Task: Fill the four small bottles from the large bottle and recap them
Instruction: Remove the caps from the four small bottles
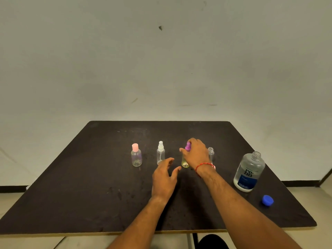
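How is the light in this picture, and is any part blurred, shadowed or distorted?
Head view: dim, even light, little glare. Head view: a soft shadow lies on the table between the left hand and the right hand. Head view: the right hand at the purple cap looks slightly soft, yet the large bottle label reads clearly. Head view: the wide lens splays the table sides.

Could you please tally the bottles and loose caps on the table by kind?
Small bottles: 4 (pink-capped bottle, white spray bottle, purple-topped yellow bottle, uncapped clear bottle)
Large bottle: 1
Loose blue cap: 1
Total: 6; a half-hidden pink bit is left uncounted.
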Action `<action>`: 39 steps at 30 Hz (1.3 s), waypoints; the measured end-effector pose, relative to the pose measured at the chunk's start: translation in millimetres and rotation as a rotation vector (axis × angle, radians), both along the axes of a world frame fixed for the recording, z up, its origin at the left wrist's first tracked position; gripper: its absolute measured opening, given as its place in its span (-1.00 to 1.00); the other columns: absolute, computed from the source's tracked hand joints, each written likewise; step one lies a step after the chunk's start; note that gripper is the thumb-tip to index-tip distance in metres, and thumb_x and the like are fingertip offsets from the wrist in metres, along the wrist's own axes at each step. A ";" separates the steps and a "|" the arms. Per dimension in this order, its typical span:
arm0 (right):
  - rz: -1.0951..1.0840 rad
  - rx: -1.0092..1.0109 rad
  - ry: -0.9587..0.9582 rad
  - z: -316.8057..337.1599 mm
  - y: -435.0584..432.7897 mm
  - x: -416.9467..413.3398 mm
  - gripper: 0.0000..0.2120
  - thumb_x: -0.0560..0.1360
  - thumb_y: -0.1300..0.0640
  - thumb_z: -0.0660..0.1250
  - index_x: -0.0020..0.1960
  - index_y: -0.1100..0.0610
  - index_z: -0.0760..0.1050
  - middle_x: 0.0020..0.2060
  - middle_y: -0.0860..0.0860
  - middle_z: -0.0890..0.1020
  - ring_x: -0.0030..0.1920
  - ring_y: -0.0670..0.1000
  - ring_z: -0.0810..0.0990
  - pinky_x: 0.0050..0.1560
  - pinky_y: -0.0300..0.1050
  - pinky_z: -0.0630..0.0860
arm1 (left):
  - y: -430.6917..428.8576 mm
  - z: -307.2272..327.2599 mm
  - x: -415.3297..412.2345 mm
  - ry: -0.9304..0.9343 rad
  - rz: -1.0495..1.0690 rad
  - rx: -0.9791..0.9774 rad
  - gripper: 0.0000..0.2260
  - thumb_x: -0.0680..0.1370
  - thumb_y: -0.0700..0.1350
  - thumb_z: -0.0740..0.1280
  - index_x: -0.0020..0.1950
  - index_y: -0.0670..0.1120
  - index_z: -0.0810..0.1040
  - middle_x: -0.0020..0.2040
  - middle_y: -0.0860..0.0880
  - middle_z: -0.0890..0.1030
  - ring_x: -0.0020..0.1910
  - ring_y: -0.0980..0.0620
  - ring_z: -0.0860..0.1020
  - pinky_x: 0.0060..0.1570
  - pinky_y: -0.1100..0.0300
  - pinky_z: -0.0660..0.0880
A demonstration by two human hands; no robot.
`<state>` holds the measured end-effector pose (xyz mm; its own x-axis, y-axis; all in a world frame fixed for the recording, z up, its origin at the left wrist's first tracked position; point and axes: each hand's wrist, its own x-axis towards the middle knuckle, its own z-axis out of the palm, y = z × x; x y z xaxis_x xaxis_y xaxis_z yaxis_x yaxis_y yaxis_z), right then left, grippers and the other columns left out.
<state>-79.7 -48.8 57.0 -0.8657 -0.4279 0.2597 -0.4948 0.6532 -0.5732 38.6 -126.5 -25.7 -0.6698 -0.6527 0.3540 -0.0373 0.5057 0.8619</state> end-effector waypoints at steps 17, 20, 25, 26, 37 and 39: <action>0.238 -0.131 -0.065 1.2 8.6 28.7 -0.82 0.45 0.03 0.47 -0.21 0.07 0.52 -0.40 -0.10 0.53 -0.36 -0.15 0.48 -0.32 -0.37 0.33 | 3.3 5.3 5.7 0.005 -0.064 -0.089 -0.62 0.54 -0.08 0.50 0.35 -0.03 0.57 0.10 0.10 0.63 0.06 0.17 0.59 0.12 0.35 0.53; 0.314 -0.127 -0.087 1.1 12.3 24.4 -0.83 0.46 0.03 0.47 -0.20 0.05 0.51 -0.38 -0.08 0.54 -0.36 -0.14 0.47 -0.29 -0.31 0.41 | 3.5 3.6 5.4 0.009 -0.077 -0.083 -0.63 0.53 -0.05 0.51 0.33 -0.02 0.57 0.05 0.13 0.63 0.01 0.20 0.60 0.06 0.40 0.52; 0.422 -0.101 -0.093 3.5 20.9 18.3 -0.86 0.49 0.05 0.43 -0.17 0.03 0.49 -0.32 -0.02 0.56 -0.31 -0.10 0.48 -0.23 -0.25 0.45 | 2.3 1.2 4.3 0.009 -0.112 -0.077 -0.69 0.52 -0.01 0.52 0.24 0.02 0.60 -0.06 0.21 0.61 -0.01 0.26 0.59 -0.01 0.39 0.55; 0.439 -0.087 -0.097 4.6 22.4 17.8 -0.87 0.50 0.05 0.42 -0.16 0.03 0.49 -0.30 -0.03 0.57 -0.28 -0.10 0.49 -0.20 -0.24 0.46 | 2.1 1.3 4.2 0.006 -0.118 -0.078 -0.71 0.52 0.00 0.52 0.22 0.02 0.61 -0.07 0.21 0.61 -0.02 0.26 0.59 -0.03 0.41 0.54; 0.525 0.027 -0.115 19.2 33.9 14.1 -0.86 0.48 0.03 0.42 -0.05 0.08 0.54 -0.17 -0.05 0.59 -0.18 -0.07 0.53 -0.12 -0.21 0.47 | -0.5 -1.8 2.2 0.018 -0.166 -0.099 -0.64 0.51 -0.01 0.52 0.29 0.03 0.60 0.05 0.16 0.67 0.05 0.24 0.61 0.12 0.34 0.54; 0.408 0.124 -0.025 20.1 31.1 15.2 -0.74 0.44 -0.12 0.44 -0.13 0.06 0.51 -0.25 -0.03 0.58 -0.24 -0.07 0.52 -0.20 -0.21 0.49 | 0.3 -3.5 1.6 -0.005 -0.166 -0.141 -0.60 0.52 0.03 0.51 0.33 -0.01 0.59 0.11 0.12 0.67 0.08 0.21 0.61 0.16 0.31 0.55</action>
